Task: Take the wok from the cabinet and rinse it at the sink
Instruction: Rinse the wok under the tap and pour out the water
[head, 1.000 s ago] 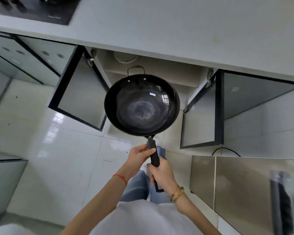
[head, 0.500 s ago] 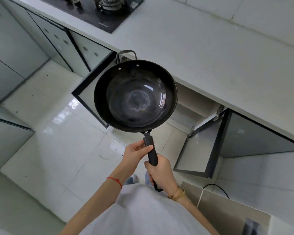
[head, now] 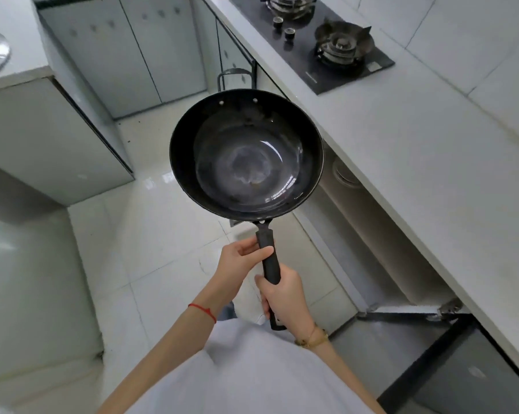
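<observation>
The floor [head: 168, 234] fills the left and middle of the scene: glossy pale tiles w/ thin grout lines and bright reflections. A long countertop [head: 416, 150] runs diagonally down the right side, matte off-white, smooth, straight-edged. Beneath it the cabinet [head: 369, 222] stands open, beige interior visible, w/ a dark-framed door [head: 425, 354] swung out at near right. Closed cabinet fronts [head: 126, 49] at far left are pale grey-green panels w/ small oval marks. Set into the far countertop is a black glass hob [head: 318, 46], rectangular, w/ round metal burners and 2 small knobs.

The wok [head: 246, 153] is held in mid-air over the floor, just left of the countertop edge and in front of the open cabinet. It's round, deep, dark metal, its inside worn to a dull grey sheen at the centre, w/ 2 rivets at the far rim and a metal loop handle beyond them. A straight black handle [head: 268, 258] points toward the person.

The right hand [head: 285, 297] is wrapped fully round the handle's near part, fingers closed tight; a gold-tone bracelet [head: 312, 339] sits on that wrist. The left hand [head: 240, 261] holds the handle nearer the bowl, thumb on top, fingers curled loosely under; a thin red string [head: 203, 310] circles that wrist.
</observation>
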Demonstrator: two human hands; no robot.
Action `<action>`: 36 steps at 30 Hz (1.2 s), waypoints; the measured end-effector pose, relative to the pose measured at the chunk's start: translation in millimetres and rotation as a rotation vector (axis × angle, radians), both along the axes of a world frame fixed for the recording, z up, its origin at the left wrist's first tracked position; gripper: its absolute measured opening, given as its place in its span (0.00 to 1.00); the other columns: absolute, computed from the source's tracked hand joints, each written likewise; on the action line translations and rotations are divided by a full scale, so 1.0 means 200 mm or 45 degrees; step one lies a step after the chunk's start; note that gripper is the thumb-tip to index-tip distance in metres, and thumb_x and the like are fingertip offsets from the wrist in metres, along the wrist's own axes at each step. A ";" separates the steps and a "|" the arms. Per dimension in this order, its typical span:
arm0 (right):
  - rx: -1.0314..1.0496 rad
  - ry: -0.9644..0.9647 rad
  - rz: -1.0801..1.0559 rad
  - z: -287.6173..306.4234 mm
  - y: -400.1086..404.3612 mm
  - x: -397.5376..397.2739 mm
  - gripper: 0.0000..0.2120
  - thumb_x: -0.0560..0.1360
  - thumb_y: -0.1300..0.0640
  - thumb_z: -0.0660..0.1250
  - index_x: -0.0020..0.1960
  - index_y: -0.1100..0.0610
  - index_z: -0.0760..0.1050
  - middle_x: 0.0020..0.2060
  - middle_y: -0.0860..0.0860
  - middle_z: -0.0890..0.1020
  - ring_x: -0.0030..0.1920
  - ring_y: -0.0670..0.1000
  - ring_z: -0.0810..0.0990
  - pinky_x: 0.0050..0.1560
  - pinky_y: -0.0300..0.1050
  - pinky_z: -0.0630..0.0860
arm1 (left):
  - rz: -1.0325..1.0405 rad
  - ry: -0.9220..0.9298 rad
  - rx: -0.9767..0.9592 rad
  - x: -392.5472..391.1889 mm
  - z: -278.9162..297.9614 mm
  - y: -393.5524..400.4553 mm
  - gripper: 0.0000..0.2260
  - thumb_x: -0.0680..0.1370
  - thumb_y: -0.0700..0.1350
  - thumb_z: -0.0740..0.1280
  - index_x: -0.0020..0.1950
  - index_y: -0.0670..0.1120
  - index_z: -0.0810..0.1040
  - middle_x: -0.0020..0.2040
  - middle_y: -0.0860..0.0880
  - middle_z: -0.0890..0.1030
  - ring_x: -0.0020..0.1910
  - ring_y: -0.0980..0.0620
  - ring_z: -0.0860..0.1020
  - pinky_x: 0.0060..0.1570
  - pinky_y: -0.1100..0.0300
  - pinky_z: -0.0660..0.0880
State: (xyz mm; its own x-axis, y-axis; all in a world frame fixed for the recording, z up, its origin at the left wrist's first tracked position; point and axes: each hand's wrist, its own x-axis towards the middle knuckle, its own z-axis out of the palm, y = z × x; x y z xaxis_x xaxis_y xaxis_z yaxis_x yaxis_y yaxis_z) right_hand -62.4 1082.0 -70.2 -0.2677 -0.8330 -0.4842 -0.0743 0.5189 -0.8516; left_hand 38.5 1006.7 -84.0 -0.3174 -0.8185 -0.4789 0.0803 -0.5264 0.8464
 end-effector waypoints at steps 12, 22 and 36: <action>-0.062 -0.008 0.379 0.00 -1.03 0.48 0.07 0.73 0.66 0.65 0.39 0.62 0.68 0.23 0.58 0.72 0.18 0.53 0.71 0.21 0.42 0.70 | 0.373 0.015 -0.059 0.55 0.03 -0.86 0.10 0.74 0.36 0.72 0.55 0.42 0.84 0.53 0.45 0.86 0.55 0.50 0.83 0.60 0.57 0.77; -0.108 -0.080 0.463 0.09 -1.93 1.10 0.07 0.72 0.64 0.65 0.37 0.60 0.69 0.21 0.54 0.73 0.17 0.53 0.71 0.20 0.41 0.69 | 0.440 -0.017 -0.100 1.19 0.09 -1.74 0.12 0.74 0.37 0.72 0.58 0.40 0.83 0.55 0.45 0.86 0.57 0.50 0.83 0.61 0.58 0.76; -0.104 -0.097 0.498 0.01 -3.15 1.33 0.10 0.72 0.66 0.66 0.34 0.60 0.69 0.19 0.51 0.73 0.17 0.53 0.71 0.20 0.41 0.69 | 0.518 -0.020 -0.086 1.41 0.04 -2.93 0.13 0.75 0.34 0.71 0.59 0.36 0.81 0.54 0.41 0.84 0.51 0.51 0.82 0.56 0.62 0.79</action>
